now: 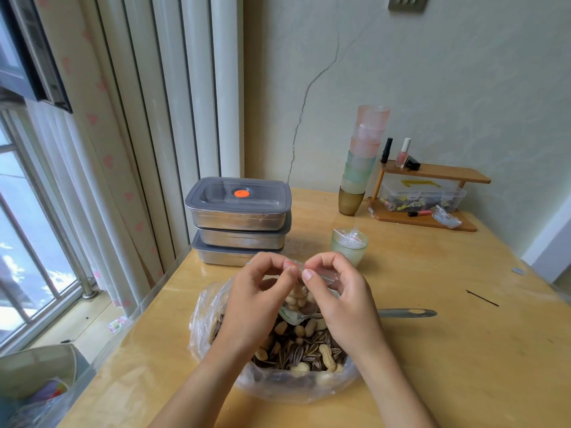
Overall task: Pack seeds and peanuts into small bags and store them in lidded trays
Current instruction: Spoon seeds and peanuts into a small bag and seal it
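Small zip bag: held over the open large plastic bag, near table front edge. Mouth up, red-lined seal strip running left–right; body hangs down from it, peanuts visible in the lower part.

Left hand: thumb and forefinger pinched on the seal strip's left part, other fingers curled. Right hand: thumb and forefinger pinched on the strip just beside the left hand's grip, remaining fingers curled. Whether the strip is sealed: cannot tell, fingers cover it.

Large bag holds mixed sunflower seeds and peanuts. Spoon: bowl inside the large bag under the right hand, handle pointing right along the table.

Behind, left: three lidded trays stacked, lids on, against the curtain. Beside them, right: green glass with spare small bags. Far right: cup stack, wooden shelf.
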